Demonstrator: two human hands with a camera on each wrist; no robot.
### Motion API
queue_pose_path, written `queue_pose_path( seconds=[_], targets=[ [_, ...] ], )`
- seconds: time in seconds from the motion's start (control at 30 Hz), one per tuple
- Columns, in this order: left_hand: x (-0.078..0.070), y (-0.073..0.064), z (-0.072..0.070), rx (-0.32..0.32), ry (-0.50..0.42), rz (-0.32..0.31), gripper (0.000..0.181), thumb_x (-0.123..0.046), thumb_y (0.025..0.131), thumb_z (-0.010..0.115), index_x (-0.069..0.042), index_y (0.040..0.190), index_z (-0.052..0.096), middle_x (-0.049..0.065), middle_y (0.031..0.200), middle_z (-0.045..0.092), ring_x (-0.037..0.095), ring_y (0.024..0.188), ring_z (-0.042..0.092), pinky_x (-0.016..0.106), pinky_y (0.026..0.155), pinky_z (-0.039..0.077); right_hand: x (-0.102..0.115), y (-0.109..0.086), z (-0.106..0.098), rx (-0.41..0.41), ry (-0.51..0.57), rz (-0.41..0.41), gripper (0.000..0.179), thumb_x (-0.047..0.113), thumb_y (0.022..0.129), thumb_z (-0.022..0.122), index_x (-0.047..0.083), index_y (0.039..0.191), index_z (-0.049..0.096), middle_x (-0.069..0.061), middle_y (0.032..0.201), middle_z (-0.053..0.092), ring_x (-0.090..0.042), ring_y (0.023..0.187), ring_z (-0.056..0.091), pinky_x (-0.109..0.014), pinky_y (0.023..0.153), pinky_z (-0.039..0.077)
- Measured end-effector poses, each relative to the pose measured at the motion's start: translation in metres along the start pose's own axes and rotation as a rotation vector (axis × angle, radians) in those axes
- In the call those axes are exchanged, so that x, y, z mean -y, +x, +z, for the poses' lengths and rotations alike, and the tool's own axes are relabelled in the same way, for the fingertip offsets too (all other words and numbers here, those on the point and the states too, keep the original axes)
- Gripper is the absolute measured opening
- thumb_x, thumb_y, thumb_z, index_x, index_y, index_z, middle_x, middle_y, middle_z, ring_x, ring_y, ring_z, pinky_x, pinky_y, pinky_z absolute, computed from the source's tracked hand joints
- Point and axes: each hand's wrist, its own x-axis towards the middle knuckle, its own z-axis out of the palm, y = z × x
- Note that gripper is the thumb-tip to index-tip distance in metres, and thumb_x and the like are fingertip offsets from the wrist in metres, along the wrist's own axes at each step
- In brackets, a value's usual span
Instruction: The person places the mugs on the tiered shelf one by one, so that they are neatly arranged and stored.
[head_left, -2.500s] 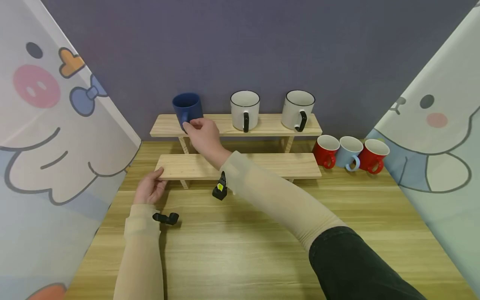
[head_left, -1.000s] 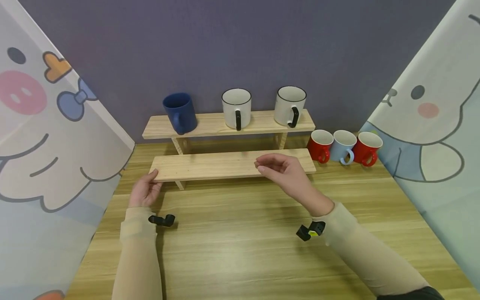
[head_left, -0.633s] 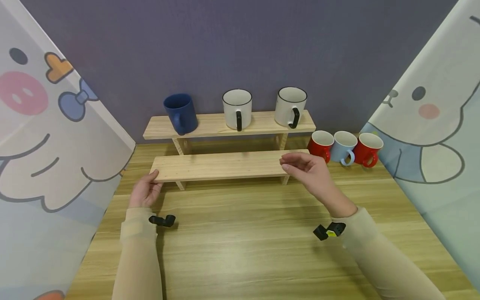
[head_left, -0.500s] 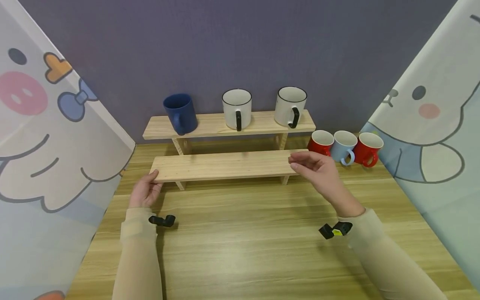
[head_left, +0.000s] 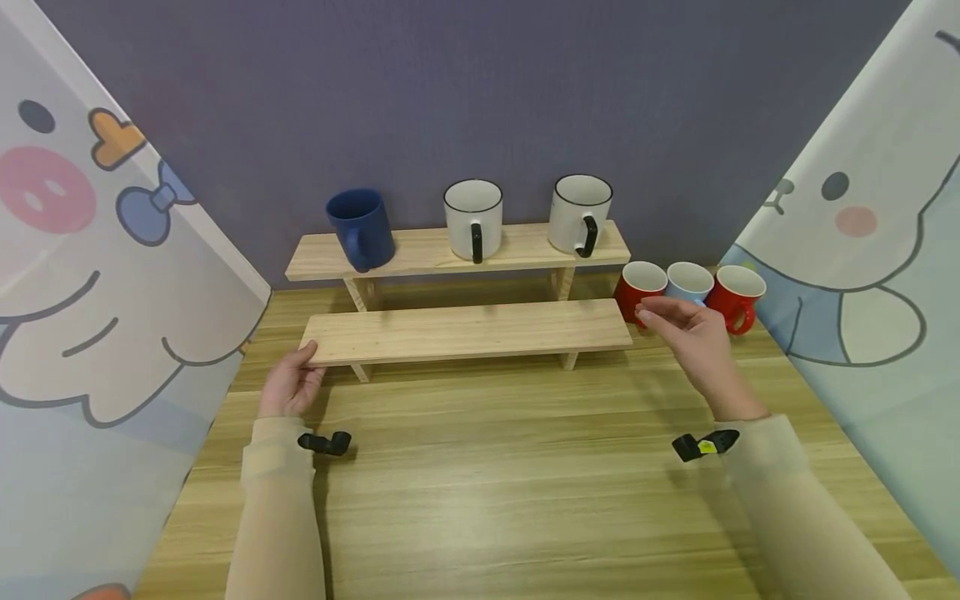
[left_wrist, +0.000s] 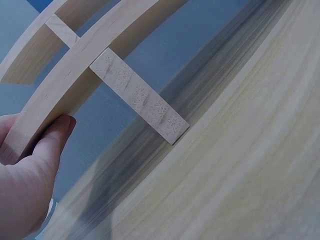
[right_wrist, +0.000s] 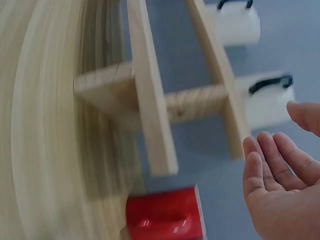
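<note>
A two-tier wooden shelf (head_left: 465,332) stands against the back wall. My left hand (head_left: 289,383) grips the left end of its lower board, with fingers above and below the edge in the left wrist view. My right hand (head_left: 697,346) hovers by the right end of the shelf, fingers loosely bent and holding nothing. It partly covers a light blue mug (head_left: 689,280). One red mug (head_left: 637,287) stands left of that mug, another red mug (head_left: 737,298) right of it. On the upper board are a dark blue mug (head_left: 362,229) and two white mugs, one central (head_left: 467,221), one right (head_left: 573,218).
The wood-grain table (head_left: 480,483) runs under everything. Behind the shelf rises a grey-purple wall (head_left: 480,92). Cartoon-printed panels slant in at the left (head_left: 112,308) and at the right (head_left: 877,292).
My right hand has left the dark blue mug's handle and travelled right, past the lower board to the coloured mugs. My left hand has stayed on the lower board. The view has shifted slightly.
</note>
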Motion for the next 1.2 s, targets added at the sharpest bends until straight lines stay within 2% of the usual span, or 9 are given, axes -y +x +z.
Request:
queue_pose_path(
  seconds=[0.1, 0.3, 0.5, 0.57, 0.77, 0.83, 1.0, 1.1, 1.2],
  targets=[
    [0.000, 0.000, 0.000, -0.003, 0.010, 0.003, 0.048, 0.008, 0.103, 0.050, -0.002, 0.145, 0.030, 0.014, 0.119, 0.057, 0.020, 0.111, 0.064, 0.028, 0.106, 0.044, -0.011, 0.006, -0.009, -0.034, -0.047, 0.033, 0.040, 0.027, 0.098, 0.073, -0.001, 0.126, 0.069, 0.004, 0.108, 0.074, -0.007, 0.098, 0.065, -0.015, 0.082, 0.053],
    [0.000, 0.000, -0.001, 0.009, 0.001, 0.006, 0.044, 0.008, 0.104, 0.050, -0.001, 0.143, 0.031, 0.016, 0.117, 0.058, 0.022, 0.107, 0.067, 0.029, 0.106, 0.045, -0.029, 0.016, -0.023, -0.051, -0.143, 0.115, 0.049, 0.038, 0.098, 0.071, -0.001, 0.128, 0.067, 0.009, 0.104, 0.072, -0.010, 0.098, 0.060, -0.016, 0.078, 0.050],
    [-0.001, 0.000, -0.002, 0.020, 0.004, 0.006, 0.048, 0.007, 0.104, 0.049, -0.002, 0.146, 0.028, 0.016, 0.118, 0.057, 0.022, 0.109, 0.066, 0.028, 0.106, 0.044, -0.042, 0.025, -0.029, -0.063, -0.161, 0.188, 0.054, 0.041, 0.098, 0.070, -0.003, 0.130, 0.065, 0.013, 0.100, 0.069, -0.012, 0.098, 0.055, -0.021, 0.077, 0.047],
    [-0.001, 0.000, -0.001, 0.019, 0.004, 0.003, 0.050, 0.007, 0.104, 0.049, -0.003, 0.147, 0.027, 0.015, 0.119, 0.056, 0.021, 0.111, 0.064, 0.028, 0.106, 0.044, -0.046, 0.028, -0.029, -0.055, -0.175, 0.210, 0.056, 0.043, 0.098, 0.069, -0.003, 0.131, 0.065, 0.009, 0.104, 0.068, -0.013, 0.099, 0.054, -0.023, 0.078, 0.046],
    [0.000, 0.000, 0.000, 0.012, 0.015, 0.001, 0.047, 0.008, 0.104, 0.050, -0.001, 0.146, 0.030, 0.015, 0.123, 0.054, 0.020, 0.115, 0.062, 0.028, 0.106, 0.044, -0.057, 0.039, -0.027, -0.010, -0.246, 0.258, 0.061, 0.047, 0.100, 0.063, -0.004, 0.134, 0.062, -0.018, 0.125, 0.062, -0.024, 0.107, 0.051, -0.030, 0.084, 0.046],
    [0.000, 0.000, 0.000, 0.013, 0.017, 0.003, 0.048, 0.008, 0.104, 0.050, -0.001, 0.146, 0.029, 0.015, 0.123, 0.054, 0.020, 0.115, 0.062, 0.028, 0.106, 0.044, -0.060, 0.042, -0.026, 0.000, -0.258, 0.271, 0.063, 0.049, 0.101, 0.061, -0.004, 0.134, 0.061, -0.022, 0.129, 0.061, -0.028, 0.112, 0.051, -0.034, 0.087, 0.047],
    [0.000, 0.000, 0.001, 0.019, 0.027, 0.007, 0.056, 0.007, 0.104, 0.049, -0.003, 0.151, 0.021, 0.014, 0.125, 0.052, 0.019, 0.123, 0.056, 0.028, 0.107, 0.044, -0.065, 0.049, -0.022, 0.028, -0.251, 0.312, 0.069, 0.052, 0.101, 0.058, -0.007, 0.137, 0.058, -0.027, 0.134, 0.057, -0.038, 0.118, 0.050, -0.049, 0.098, 0.047],
    [0.000, 0.000, 0.001, 0.012, 0.025, 0.004, 0.054, 0.006, 0.105, 0.049, -0.003, 0.151, 0.023, 0.014, 0.125, 0.053, 0.019, 0.125, 0.055, 0.028, 0.107, 0.043, -0.068, 0.054, -0.020, 0.049, -0.239, 0.340, 0.075, 0.056, 0.101, 0.055, -0.009, 0.138, 0.056, -0.028, 0.135, 0.056, -0.039, 0.118, 0.050, -0.050, 0.099, 0.047],
    [0.000, 0.000, 0.001, 0.000, 0.024, 0.000, 0.047, 0.006, 0.104, 0.050, -0.002, 0.146, 0.029, 0.014, 0.122, 0.055, 0.019, 0.118, 0.060, 0.027, 0.106, 0.044, -0.070, 0.059, -0.016, 0.079, -0.240, 0.352, 0.075, 0.055, 0.102, 0.054, -0.011, 0.138, 0.055, -0.029, 0.134, 0.057, -0.040, 0.116, 0.050, -0.050, 0.100, 0.047]
  ],
)
